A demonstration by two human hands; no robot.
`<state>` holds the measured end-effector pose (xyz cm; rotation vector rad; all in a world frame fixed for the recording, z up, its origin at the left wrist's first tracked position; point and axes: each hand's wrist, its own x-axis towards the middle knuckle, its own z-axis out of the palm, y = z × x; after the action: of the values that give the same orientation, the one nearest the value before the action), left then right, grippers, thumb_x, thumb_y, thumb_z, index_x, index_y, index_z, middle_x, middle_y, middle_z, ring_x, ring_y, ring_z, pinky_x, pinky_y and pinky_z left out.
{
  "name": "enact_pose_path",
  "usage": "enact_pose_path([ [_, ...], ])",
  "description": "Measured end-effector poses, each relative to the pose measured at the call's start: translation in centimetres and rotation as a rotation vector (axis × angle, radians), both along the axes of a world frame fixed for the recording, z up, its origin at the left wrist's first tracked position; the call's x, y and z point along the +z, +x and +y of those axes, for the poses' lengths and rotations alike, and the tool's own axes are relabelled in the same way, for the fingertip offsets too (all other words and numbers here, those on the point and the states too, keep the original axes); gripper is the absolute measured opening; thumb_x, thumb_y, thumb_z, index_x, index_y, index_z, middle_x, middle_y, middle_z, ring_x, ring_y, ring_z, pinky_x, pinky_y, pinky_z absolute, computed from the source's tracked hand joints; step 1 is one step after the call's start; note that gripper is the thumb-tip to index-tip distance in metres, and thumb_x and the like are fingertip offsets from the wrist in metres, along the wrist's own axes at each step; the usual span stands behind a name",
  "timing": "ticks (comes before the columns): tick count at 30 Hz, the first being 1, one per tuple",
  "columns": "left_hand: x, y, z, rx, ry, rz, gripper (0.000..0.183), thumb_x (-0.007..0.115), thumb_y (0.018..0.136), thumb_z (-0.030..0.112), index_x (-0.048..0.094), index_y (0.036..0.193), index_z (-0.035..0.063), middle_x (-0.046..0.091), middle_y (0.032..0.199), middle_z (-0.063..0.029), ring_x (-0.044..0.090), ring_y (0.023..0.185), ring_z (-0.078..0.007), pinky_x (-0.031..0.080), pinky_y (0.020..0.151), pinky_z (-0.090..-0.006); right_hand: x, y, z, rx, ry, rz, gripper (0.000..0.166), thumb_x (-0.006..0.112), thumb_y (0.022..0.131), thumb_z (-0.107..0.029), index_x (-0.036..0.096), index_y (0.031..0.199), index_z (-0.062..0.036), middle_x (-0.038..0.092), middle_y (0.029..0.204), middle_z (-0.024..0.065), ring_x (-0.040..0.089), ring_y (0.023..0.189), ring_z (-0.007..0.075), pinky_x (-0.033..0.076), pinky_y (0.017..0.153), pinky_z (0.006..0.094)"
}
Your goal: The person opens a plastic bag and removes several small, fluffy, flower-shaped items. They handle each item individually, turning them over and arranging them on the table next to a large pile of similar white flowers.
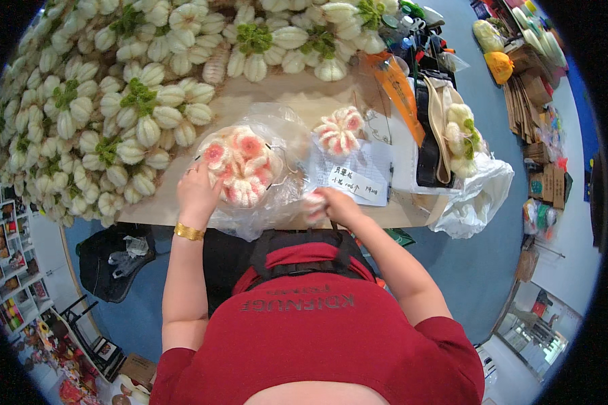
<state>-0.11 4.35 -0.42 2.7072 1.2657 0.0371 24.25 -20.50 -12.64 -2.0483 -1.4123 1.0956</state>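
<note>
A clear plastic bag [283, 121] lies on the table with a heap of fuzzy white-and-pink flowers [245, 169] in its mouth. Along the heap's left edge, my left hand [198, 190] touches the flowers or the bag's rim; whether its fingers grip anything is unclear. My right hand [340, 206] holds a small white-and-pink fuzzy flower [314, 207], blurred, just right of the bag near the table's front edge. Two or so similar flowers [339, 130] sit together on a ruled paper sheet [324, 157], beyond my right hand. A handwritten paper slip [355, 183] lies on that sheet.
Many fuzzy cream flowers with green centres [139, 98] cover the table's left and back. A pen [390, 174], an orange plastic wrapper [397, 91], a black-and-cream bag [430, 131] and a white plastic bag [479, 195] are at the right. A black stool [114, 260] stands below left.
</note>
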Motion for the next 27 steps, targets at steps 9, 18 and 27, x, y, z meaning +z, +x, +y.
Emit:
enact_pose_path([
  [9, -1.1, -0.2, 0.6, 0.133, -0.148, -0.066, 0.041, 0.074, 0.074, 0.011, 0.053, 0.108, 0.0015, 0.060, 0.105, -0.0190, 0.059, 0.097, -0.0389, 0.049, 0.082, -0.0450, -4.5, -3.8, 2.9, 0.151, -0.154, -0.169, 0.029, 0.055, 0.085, -0.022, 0.060, 0.113, -0.0124, 0.068, 0.099, 0.0135, 0.065, 0.098, 0.0314, 0.048, 0.081, 0.0476],
  [18, -1.6, -0.6, 0.2, 0.073, -0.222, -0.248, 0.024, 0.066, 0.075, 0.000, 0.056, 0.096, -0.0017, 0.060, 0.096, -0.0219, 0.058, 0.093, -0.0414, 0.048, 0.080, -0.0463, -4.6, -2.3, 2.4, -0.032, -0.080, -0.281, 0.061, 0.062, 0.078, -0.006, 0.043, 0.136, -0.0087, 0.049, 0.135, 0.0125, 0.050, 0.123, 0.0299, 0.038, 0.104, 0.0453],
  [27, -0.8, -1.1, 0.2, 0.090, -0.242, -0.335, 0.023, 0.068, 0.078, 0.005, 0.057, 0.097, -0.0024, 0.063, 0.092, -0.0209, 0.061, 0.087, -0.0386, 0.049, 0.077, -0.0439, -3.2, -1.6, 1.4, -0.279, 0.058, -0.126, 0.046, 0.053, 0.079, 0.001, 0.051, 0.125, -0.0037, 0.054, 0.125, 0.0165, 0.054, 0.115, 0.0351, 0.045, 0.096, 0.0425],
])
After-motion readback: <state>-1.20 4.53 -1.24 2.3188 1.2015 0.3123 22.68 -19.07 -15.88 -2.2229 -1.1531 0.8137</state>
